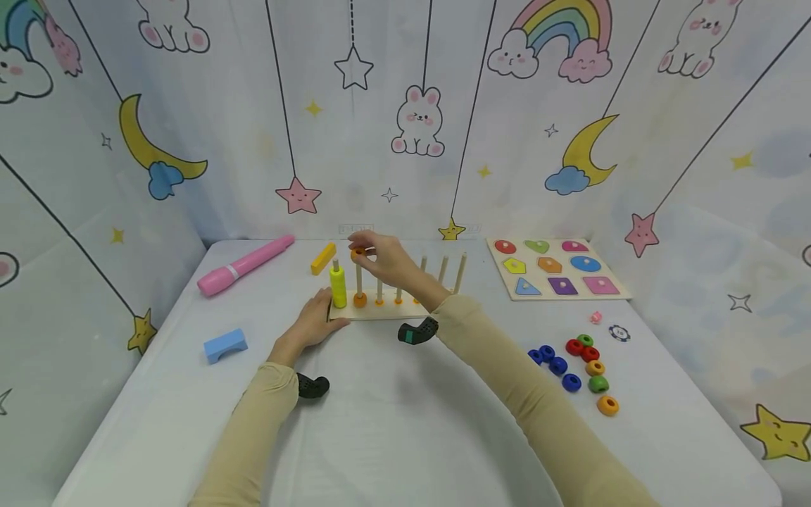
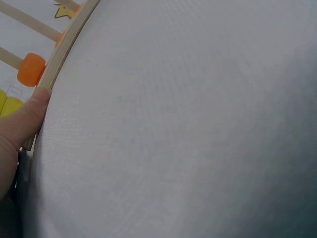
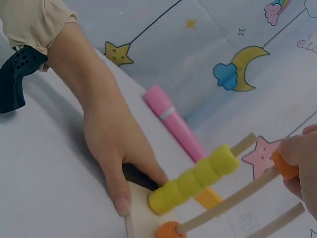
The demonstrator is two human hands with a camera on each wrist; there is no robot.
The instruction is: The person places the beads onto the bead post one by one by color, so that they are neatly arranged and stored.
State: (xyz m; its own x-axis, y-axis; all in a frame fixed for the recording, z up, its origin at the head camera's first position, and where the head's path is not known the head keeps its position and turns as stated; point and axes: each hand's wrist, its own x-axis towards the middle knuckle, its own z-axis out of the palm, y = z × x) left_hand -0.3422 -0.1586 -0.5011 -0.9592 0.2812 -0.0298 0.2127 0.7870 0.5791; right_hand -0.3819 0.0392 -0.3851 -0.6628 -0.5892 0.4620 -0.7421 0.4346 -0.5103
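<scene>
My left hand (image 1: 312, 322) holds the left end of a wooden peg board (image 1: 374, 313), its thumb (image 2: 29, 113) along the front edge. Yellow beads (image 1: 338, 287) are stacked on the leftmost peg. At the top of the second peg, my right hand (image 1: 388, 262) pinches an orange bead (image 3: 284, 166) between thumb and fingers. The bead is at the peg's tip; whether the peg passes through it, I cannot tell. Another orange bead (image 1: 360, 301) sits at the bottom of that same peg. The pegs farther right stand bare above small orange rings (image 1: 398, 301) at their bases.
Loose blue, red, green and orange beads (image 1: 571, 382) lie on the right of the table, near a pink die (image 1: 595, 317) and a chip (image 1: 619, 333). A shape puzzle (image 1: 557, 270) is behind them. Leftward are a pink tube (image 1: 247, 266), yellow block (image 1: 324, 258) and blue arch block (image 1: 225, 346).
</scene>
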